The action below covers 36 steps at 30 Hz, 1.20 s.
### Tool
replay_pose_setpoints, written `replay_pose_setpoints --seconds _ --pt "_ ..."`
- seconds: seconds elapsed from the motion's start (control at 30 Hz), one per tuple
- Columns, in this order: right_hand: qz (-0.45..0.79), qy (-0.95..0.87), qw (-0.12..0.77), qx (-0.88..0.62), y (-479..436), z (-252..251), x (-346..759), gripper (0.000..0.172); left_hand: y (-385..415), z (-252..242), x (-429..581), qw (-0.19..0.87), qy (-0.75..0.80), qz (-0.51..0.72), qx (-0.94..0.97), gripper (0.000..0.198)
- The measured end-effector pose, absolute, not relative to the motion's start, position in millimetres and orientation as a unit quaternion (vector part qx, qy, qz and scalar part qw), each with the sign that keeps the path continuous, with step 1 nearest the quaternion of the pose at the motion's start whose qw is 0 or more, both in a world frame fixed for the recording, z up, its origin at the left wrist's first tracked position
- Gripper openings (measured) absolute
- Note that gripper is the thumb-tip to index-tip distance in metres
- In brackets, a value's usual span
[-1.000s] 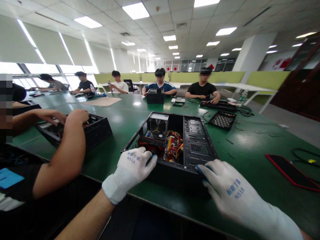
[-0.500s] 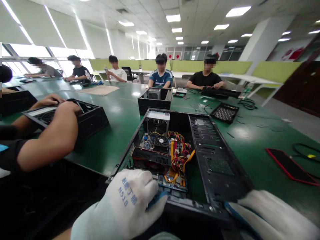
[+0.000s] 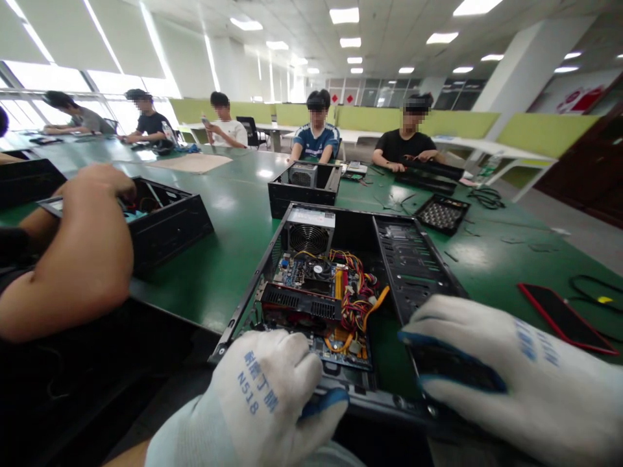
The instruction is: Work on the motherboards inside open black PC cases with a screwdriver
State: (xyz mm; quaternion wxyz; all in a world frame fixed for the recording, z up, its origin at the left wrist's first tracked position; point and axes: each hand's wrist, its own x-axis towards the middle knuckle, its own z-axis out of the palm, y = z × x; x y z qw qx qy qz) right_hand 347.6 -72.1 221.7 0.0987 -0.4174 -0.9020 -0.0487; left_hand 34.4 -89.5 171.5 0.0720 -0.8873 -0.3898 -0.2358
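Observation:
An opened black computer case (image 3: 440, 279) lies on its side in front of me. Inside it are a power supply (image 3: 310, 239), a motherboard (image 3: 292, 272) with a small fan (image 3: 318, 269), a black graphics card (image 3: 299, 303), bundled coloured wires (image 3: 357, 298) and an orange cable (image 3: 377, 308). My white-gloved left hand (image 3: 272, 389) is closed over the near edge of the case, thumb on the outer side. My gloved right hand (image 3: 506, 363) lies over the near right part of the case, its thumb and fingers spread apart; what its fingertips touch is partly hidden.
The green table (image 3: 233, 220) also bears another case (image 3: 304, 198) ahead, a black tray (image 3: 442, 214), a red-edged black panel (image 3: 567, 318) and black cables (image 3: 487, 198). At left a co-worker's arm (image 3: 92, 253) reaches into another case (image 3: 170, 230). Several people sit across the table.
My right hand has moved up and inward from the near right corner onto the case, its fingers now spread. My left hand keeps its hold. The co-worker's arm at left has shifted.

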Motion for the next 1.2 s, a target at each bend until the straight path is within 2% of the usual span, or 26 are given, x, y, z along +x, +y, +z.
replay_pose_setpoints --seconds 0.07,0.17,0.3,0.4,0.6,0.77,1.0,1.2 --pt "0.021 -0.907 0.067 -0.416 -39 232 327 0.035 -90 170 35 0.073 -0.393 -0.247 -0.883 0.031" --pt "-0.028 -0.899 -0.017 -0.438 10 232 292 0.04 -91 172 35 0.078 -0.382 -0.251 -0.886 0.031" --pt "-0.058 -0.891 -0.14 -0.428 62 213 251 0.056 -91 175 34 0.085 -0.384 -0.248 -0.885 0.032" --pt "-0.042 -0.883 -0.177 -0.434 90 194 228 0.067 -90 175 34 0.078 -0.381 -0.247 -0.887 0.032" --pt "-0.043 -0.876 -0.197 -0.439 114 166 205 0.07 -89 175 35 0.076 -0.386 -0.249 -0.885 0.034" --pt "-0.071 -0.871 -0.182 -0.451 114 176 210 0.071 -87 175 33 0.073 -0.382 -0.24 -0.89 0.035" --pt "-0.121 -0.823 -0.184 -0.523 119 203 242 0.064 -87 171 31 0.063 -0.38 -0.246 -0.889 0.034" --pt "-0.138 -0.791 -0.201 -0.561 139 195 252 0.052 -88 169 31 0.072 -0.381 -0.243 -0.889 0.034"
